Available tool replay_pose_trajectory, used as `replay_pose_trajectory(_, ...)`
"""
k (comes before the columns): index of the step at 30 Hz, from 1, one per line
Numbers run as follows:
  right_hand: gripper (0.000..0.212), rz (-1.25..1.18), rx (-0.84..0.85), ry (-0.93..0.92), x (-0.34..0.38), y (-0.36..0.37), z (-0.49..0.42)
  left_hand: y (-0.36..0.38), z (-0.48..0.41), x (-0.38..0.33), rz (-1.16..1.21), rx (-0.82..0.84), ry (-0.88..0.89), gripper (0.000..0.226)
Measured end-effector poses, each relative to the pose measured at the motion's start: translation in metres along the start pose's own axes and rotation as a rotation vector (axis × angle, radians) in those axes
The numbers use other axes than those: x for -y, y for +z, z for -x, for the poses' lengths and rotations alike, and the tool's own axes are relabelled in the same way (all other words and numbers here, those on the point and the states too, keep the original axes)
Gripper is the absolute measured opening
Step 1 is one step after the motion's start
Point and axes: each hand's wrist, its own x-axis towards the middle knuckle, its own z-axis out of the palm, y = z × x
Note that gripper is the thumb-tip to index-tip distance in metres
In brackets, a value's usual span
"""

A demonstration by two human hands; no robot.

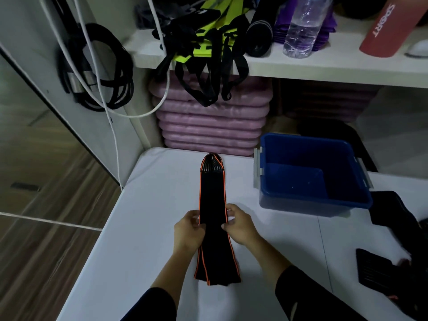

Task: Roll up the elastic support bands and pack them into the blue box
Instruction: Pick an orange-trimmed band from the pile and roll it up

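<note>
On the white table (143, 228), a black elastic support band (212, 193) with orange edges lay stretched from near to far. Both hands pinched its sides, the left hand (188, 230) and right hand (240, 224) closed on it. Right of it stood the blue box (347, 198), open.

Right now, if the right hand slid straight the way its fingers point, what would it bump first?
The right hand points leftward, so it would first push into the band, then meet the left hand.
</note>
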Motion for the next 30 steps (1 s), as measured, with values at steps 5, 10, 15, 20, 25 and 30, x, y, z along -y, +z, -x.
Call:
replay_pose_trajectory(5, 0.061, 0.012, -0.03, 0.037, -0.01, -0.003, 0.025, -0.012, 0.02, 0.013, 0.026, -0.004, -0.041, 0.034)
replay_pose_trajectory(10, 0.067, 0.069, 0.036, 0.008, -0.018, 0.012, 0.052, -0.01, 0.05, 0.024, -0.01, 0.166, -0.047, 0.036)
replay_pose_trajectory(15, 0.071, 0.065, 0.006, -0.015, -0.024, 0.014, 0.069, -0.009, 0.065, 0.031, 0.03, 0.155, -0.023, 0.037)
replay_pose_trajectory(20, 0.046, 0.149, -0.035, -0.096, -0.033, 0.023, 0.084, -0.007, 0.081, 0.043, -0.005, 0.193, 0.029, 0.043)
replay_pose_trajectory(25, 0.019, 0.215, -0.02, -0.24, -0.032, 0.016, 0.094, -0.009, 0.091, 0.048, -0.162, 0.092, 0.273, 0.027)
replay_pose_trajectory(30, 0.033, 0.376, 0.249, -0.28, -0.025, 0.0, 0.104, -0.013, 0.095, 0.056, -0.278, 0.236, 0.383, 0.019)
